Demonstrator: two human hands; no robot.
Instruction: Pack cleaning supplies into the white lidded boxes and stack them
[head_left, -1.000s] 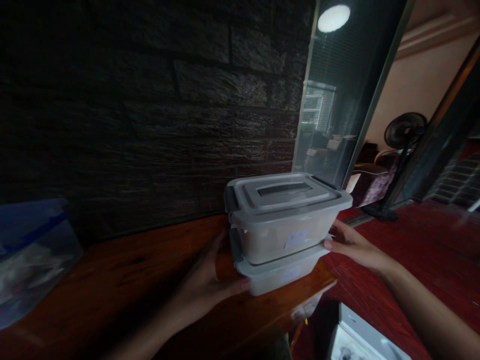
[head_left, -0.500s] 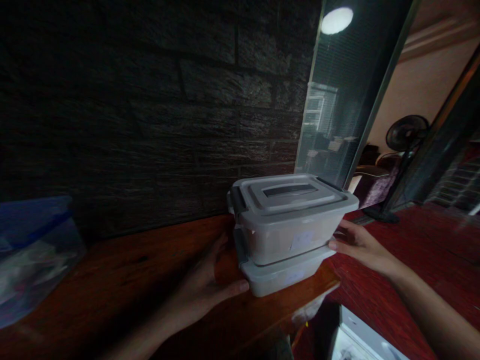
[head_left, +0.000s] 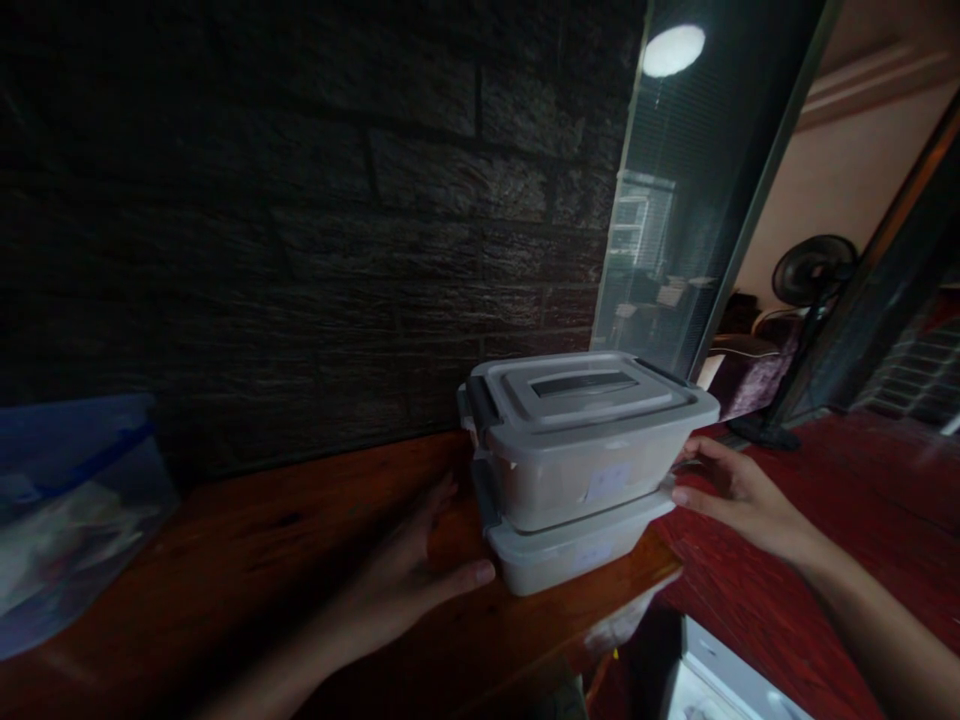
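Observation:
Two lidded plastic storage boxes stand stacked at the end of a wooden tabletop (head_left: 300, 560). The upper box (head_left: 555, 490) has a grey lid with dark latches and a dark handle strip; a pale label marks its front. Beneath it sits the lower box (head_left: 540, 575), also labelled. My left hand (head_left: 412, 560) is open beside the stack's left end, thumb and fingers spread, with a small gap to the lower box. At the right end my right hand (head_left: 731, 495) is open, its thumb close to the lower box's rim; whether it touches is unclear.
A blue-tinted clear plastic bin (head_left: 75, 520) with pale contents stands at the far left. Dark stone wall (head_left: 337, 250) rises behind the table. Below the table's right end is a white box-like object (head_left: 735, 670). A standing fan (head_left: 814, 270) is on the red floor (head_left: 862, 500).
My right hand has shifted slightly to the right, away from the boxes. My left thumb is a touch farther from the lower box. The boxes remain stacked on the table.

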